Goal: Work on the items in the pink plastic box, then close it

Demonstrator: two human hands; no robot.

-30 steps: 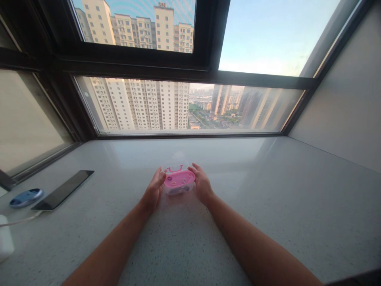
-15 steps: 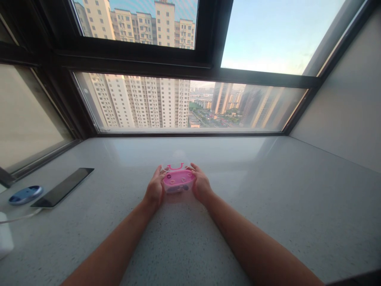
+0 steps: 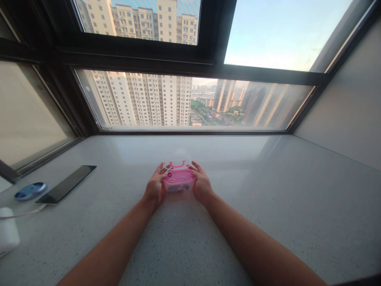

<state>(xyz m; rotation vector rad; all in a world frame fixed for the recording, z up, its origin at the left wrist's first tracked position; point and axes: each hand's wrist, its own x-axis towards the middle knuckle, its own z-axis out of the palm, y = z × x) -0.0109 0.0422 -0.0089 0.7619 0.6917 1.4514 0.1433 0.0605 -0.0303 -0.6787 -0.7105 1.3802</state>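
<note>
A small clear plastic box point(image 3: 178, 186) stands on the pale counter between my two hands. Inside it sits a pink tray point(image 3: 179, 173) carrying several small rings, one of them dark. The clear lid point(image 3: 177, 161), with a pink handle, is tilted up at the box's far side. My left hand point(image 3: 156, 184) grips the left end, thumb at the tray's edge. On the opposite end my right hand point(image 3: 201, 182) is closed in the same way. Dark items show dimly through the lower wall; I cannot make out what they are.
To the left lie a dark flat phone or tablet point(image 3: 69, 183) with a white cable, a round blue disc point(image 3: 30, 191) and a white object point(image 3: 8, 230). A dark-framed window point(image 3: 193, 133) borders the counter's far side; a plain wall point(image 3: 345, 95) rises at the right.
The lid stands slightly more raised behind the tray than before. Both hands keep their hold on the box. The whole view has shifted slightly.
</note>
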